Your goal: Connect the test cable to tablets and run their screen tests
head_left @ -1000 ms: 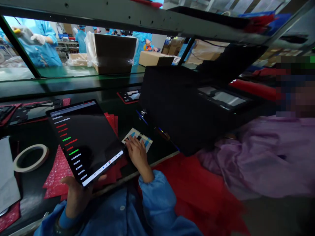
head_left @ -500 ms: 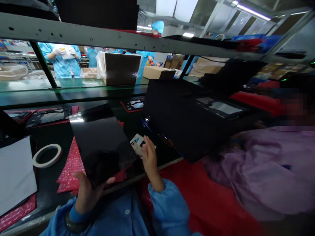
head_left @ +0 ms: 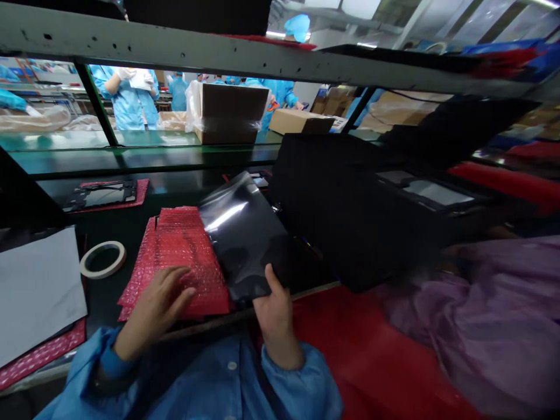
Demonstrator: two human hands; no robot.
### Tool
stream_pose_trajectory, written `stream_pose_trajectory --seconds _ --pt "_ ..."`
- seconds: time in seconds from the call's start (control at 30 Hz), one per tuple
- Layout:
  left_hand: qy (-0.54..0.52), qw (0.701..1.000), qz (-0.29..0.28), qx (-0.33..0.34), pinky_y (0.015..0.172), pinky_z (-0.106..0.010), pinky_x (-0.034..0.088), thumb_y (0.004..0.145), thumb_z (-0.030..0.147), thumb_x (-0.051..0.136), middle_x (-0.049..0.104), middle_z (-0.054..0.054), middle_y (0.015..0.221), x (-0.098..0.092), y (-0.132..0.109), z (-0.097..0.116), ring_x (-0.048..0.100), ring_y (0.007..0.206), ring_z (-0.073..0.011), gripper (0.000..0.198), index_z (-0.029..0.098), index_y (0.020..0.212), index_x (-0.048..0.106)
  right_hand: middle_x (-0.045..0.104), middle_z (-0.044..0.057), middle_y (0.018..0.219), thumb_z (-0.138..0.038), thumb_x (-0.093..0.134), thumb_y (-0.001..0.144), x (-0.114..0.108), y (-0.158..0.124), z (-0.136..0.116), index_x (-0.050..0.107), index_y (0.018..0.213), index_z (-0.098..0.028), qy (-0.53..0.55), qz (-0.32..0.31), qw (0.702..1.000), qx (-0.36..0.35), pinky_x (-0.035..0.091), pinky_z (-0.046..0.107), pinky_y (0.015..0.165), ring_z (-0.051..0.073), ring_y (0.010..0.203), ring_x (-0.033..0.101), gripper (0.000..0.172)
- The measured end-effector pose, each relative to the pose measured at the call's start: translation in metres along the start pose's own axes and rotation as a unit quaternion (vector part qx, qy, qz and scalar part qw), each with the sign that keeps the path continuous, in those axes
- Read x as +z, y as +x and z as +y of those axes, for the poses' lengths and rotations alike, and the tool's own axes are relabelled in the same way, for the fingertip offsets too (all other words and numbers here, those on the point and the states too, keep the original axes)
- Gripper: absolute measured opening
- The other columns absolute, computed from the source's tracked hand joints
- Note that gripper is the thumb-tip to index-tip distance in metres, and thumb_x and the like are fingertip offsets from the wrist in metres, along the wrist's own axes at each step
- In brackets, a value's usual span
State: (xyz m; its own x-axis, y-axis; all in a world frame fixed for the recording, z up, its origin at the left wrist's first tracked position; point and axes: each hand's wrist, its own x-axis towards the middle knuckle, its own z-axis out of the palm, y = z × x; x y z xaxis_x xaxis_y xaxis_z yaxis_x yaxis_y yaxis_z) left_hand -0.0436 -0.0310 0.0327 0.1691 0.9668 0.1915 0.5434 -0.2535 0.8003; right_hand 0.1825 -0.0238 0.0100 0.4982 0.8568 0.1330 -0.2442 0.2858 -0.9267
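My right hand (head_left: 276, 312) grips the near edge of a glossy black sheet (head_left: 245, 239), thumb on its top face. The sheet is tilted and reflects a bright streak of light. My left hand (head_left: 160, 306) has its thumb apart from its fingers and holds nothing I can see. It is over the near left part of a stack of red bubble-wrap bags (head_left: 186, 251), which lies left of the sheet. From this view I cannot tell whether the fingers touch the bags.
A roll of tape (head_left: 103, 260) and a white sheet (head_left: 41, 291) lie to the left. Black frame parts (head_left: 105, 195) rest on red bubble wrap farther back. A large black cover (head_left: 332, 204) stands at the right, beside a co-worker's purple sleeve (head_left: 494, 315). A metal shelf (head_left: 210, 61) crosses above.
The black sheet has moved right, off the red bags, and passed from my left hand to my right. The small printed card by my right hand is no longer visible. The view has shifted.
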Motion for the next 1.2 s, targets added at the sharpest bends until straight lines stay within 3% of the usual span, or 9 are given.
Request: stream_pose_trajectory --seconds 0.17,0.27,0.37,0.47,0.57,0.77,0.97,1.07,1.2 --pt "0.284 0.953 0.026 0.104 0.111 -0.061 0.036 0.093 0.041 0.051 0.064 -0.011 0.131 -0.012 0.001 -0.046 0.043 0.135 -0.0343 0.032 0.022 0.112 0.069 0.075 0.012 0.105 -0.042 0.065 0.085 -0.005 0.010 -0.017 0.071 0.111 -0.015 -0.154 0.114 0.977 -0.093 0.058 0.046 0.093 0.029 0.101 0.071 0.038" --pt "0.285 0.953 0.030 0.098 0.111 -0.056 0.039 0.096 0.039 0.047 0.059 -0.013 0.136 -0.001 -0.004 -0.051 0.037 0.141 -0.0324 0.036 0.018 0.120 0.065 0.074 0.010 0.112 -0.024 0.054 0.092 0.008 0.000 -0.028 0.067 0.122 -0.017 -0.270 -0.053 0.926 -0.259 0.059 0.042 0.094 0.026 0.105 0.071 0.033" --pt "0.292 0.952 0.042 0.080 0.110 -0.059 0.038 0.096 0.034 0.045 0.058 -0.014 0.138 0.006 -0.008 -0.048 0.037 0.141 -0.0344 0.035 0.018 0.121 0.064 0.062 0.009 0.135 -0.006 0.038 0.089 0.025 -0.010 -0.026 0.047 0.144 -0.018 -0.348 -0.238 0.804 -0.419 0.052 0.038 0.105 0.022 0.126 0.058 0.057" --pt "0.276 0.957 0.046 0.074 0.110 -0.065 0.034 0.092 0.022 0.045 0.056 -0.014 0.140 0.009 -0.013 -0.050 0.035 0.142 -0.0374 0.036 0.019 0.124 0.061 0.057 0.013 0.140 -0.002 0.031 0.086 0.044 -0.018 -0.005 0.040 0.148 -0.012 -0.418 -0.301 0.713 -0.475 0.047 0.039 0.110 0.023 0.137 0.047 0.064" --pt "0.196 0.976 0.071 0.062 0.114 -0.063 0.031 0.088 0.012 0.043 0.051 -0.016 0.144 0.013 -0.016 -0.061 0.034 0.144 -0.0342 0.053 0.019 0.140 0.045 0.060 0.016 0.137 -0.004 0.035 0.090 0.062 -0.028 0.018 0.051 0.141 -0.012 -0.472 -0.316 0.682 -0.460 0.048 0.040 0.109 0.025 0.135 0.049 0.054" --pt "0.124 0.982 0.142 0.022 0.116 -0.060 0.030 0.081 0.001 0.041 0.031 -0.017 0.156 0.005 -0.022 -0.086 0.027 0.147 -0.0334 0.071 0.022 0.148 0.030 0.051 0.015 0.146 -0.047 0.055 0.092 0.063 -0.036 -0.003 0.042 0.145 -0.013 -0.430 -0.448 0.671 -0.405 0.033 0.054 0.117 0.029 0.142 0.038 0.065" --pt "0.226 0.962 0.140 0.062 0.117 -0.061 0.027 0.090 0.008 0.038 0.033 -0.012 0.157 -0.029 -0.006 -0.067 0.017 0.150 -0.0320 0.046 0.024 0.130 0.054 0.062 0.014 0.132 -0.034 0.056 0.094 0.010 0.009 -0.012 0.050 0.139 -0.019 -0.428 -0.261 0.778 -0.378 0.040 0.053 0.112 0.026 0.128 0.054 0.048" --pt "0.244 0.953 0.133 0.117 0.115 -0.061 0.030 0.095 0.015 0.039 0.037 -0.012 0.156 -0.015 0.016 -0.030 0.019 0.150 -0.0310 0.041 0.025 0.133 0.052 0.065 0.014 0.127 -0.035 0.058 0.093 -0.010 0.024 0.005 0.052 0.136 -0.017 -0.424 -0.280 0.778 -0.369 0.039 0.057 0.111 0.027 0.125 0.057 0.047" --pt "0.284 0.934 -0.028 0.216 0.111 -0.072 0.023 0.095 0.014 0.040 0.035 -0.013 0.158 0.034 0.041 0.012 0.018 0.149 -0.0368 0.052 0.029 0.144 0.043 0.073 0.007 0.105 -0.025 0.061 0.091 -0.018 0.023 0.015 0.066 0.113 -0.020 -0.426 -0.309 0.781 -0.336 0.040 0.052 0.111 0.022 0.110 0.065 0.023"
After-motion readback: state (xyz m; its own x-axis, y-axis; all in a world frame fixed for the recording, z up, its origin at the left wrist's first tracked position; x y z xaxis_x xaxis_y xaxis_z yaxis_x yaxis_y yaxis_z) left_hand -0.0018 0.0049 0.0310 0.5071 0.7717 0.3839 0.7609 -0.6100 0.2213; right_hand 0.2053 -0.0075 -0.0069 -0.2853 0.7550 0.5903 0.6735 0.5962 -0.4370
